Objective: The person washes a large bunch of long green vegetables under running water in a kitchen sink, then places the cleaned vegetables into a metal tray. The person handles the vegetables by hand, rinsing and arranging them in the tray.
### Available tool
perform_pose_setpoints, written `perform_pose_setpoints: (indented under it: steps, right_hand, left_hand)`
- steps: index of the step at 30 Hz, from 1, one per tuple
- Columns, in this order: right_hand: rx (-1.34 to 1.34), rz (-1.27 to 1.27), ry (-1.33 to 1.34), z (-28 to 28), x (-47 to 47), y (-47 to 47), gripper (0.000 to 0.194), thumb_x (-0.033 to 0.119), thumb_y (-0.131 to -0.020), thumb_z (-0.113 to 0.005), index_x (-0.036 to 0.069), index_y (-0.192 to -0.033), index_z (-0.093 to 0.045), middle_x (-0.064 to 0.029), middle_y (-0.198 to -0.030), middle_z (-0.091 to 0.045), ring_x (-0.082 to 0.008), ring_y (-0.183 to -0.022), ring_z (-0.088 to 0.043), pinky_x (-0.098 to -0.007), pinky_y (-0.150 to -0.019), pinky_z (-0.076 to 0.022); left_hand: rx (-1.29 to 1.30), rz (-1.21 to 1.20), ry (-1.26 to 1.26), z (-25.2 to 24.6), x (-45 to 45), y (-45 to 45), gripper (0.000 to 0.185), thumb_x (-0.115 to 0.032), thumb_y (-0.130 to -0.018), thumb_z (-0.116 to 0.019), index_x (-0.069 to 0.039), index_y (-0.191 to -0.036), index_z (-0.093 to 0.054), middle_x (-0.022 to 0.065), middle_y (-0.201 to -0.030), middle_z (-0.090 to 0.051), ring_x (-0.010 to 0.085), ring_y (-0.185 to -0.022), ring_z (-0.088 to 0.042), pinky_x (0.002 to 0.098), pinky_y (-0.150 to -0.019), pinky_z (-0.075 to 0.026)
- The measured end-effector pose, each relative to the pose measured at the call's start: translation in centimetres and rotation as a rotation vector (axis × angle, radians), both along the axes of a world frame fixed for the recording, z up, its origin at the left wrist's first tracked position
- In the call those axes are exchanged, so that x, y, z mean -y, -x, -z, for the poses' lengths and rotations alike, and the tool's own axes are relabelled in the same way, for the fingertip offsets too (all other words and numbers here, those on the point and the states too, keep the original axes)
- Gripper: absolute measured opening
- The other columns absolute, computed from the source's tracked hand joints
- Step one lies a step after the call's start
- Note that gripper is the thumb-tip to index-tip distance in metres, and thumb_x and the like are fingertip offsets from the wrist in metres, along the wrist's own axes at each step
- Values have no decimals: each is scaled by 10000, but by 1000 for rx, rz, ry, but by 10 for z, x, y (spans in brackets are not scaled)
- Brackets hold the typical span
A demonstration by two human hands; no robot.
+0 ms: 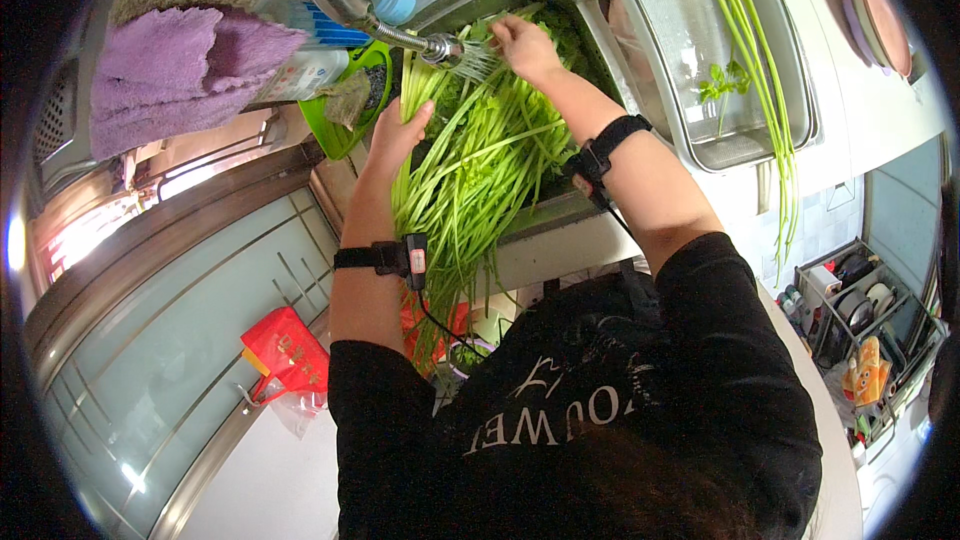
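Note:
A large heap of green celery stalks [480,157] with leaves fills the metal sink [525,219] and hangs over its front edge. At the heap's left side, my left hand [400,136] grips a bundle of pale stalks, thumb on top. Water sprays from the faucet head [444,49] onto the greens between my hands. My right hand [527,49] is at the far side of the heap, just right of the spray. Its fingers are bent against the greens, and whether they pinch a stalk is unclear.
Right of the sink, a mesh-lined basin [660,75] holds several long stalks [750,52] and a leafy sprig [724,82]. A green caddy [319,131] and a purple towel [165,82] lie left. A red bag [289,349] hangs lower left, near a glass-panelled door [195,292].

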State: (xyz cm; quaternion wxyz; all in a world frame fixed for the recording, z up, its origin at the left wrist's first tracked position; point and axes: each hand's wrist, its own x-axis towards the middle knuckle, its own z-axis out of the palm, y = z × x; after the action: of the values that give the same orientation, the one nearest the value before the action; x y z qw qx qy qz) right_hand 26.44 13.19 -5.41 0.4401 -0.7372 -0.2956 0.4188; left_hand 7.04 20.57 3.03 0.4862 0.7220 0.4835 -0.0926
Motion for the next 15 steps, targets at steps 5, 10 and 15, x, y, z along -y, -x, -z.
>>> perform_pose_setpoints:
  steps: [5,10,15]
  right_hand:
    - [474,-368,100,26,21,3,221,135,-762,-532,116,-980,-566,-177,-1100,-487,-317,-933,-515,-374,-816,-416]
    - [279,-282,-9,10,17,8,209,104,-713,-586,49,-911,-553,-143,-973,-540,-306,-844,-545,-340,-757,-433]
    - [-162,-16,-375,-11,12,18,260,97,-684,-620,20,-914,-525,-87,-782,-577,-192,-680,-558,-288,-653,-450]
  left_hand:
    - [56,-129,79,28,-3,2,376,-319,-834,-500,-35,-1076,-452,67,-995,-580,148,-881,-540,318,-742,-434]
    - [-45,104,-52,45,-7,3,391,-287,-839,-500,-31,-1124,-421,61,-1012,-567,157,-962,-514,287,-811,-406]
    - [159,-56,193,33,0,0,280,-244,-851,-481,-18,-1013,-460,56,-814,-546,113,-646,-508,237,-644,-419]
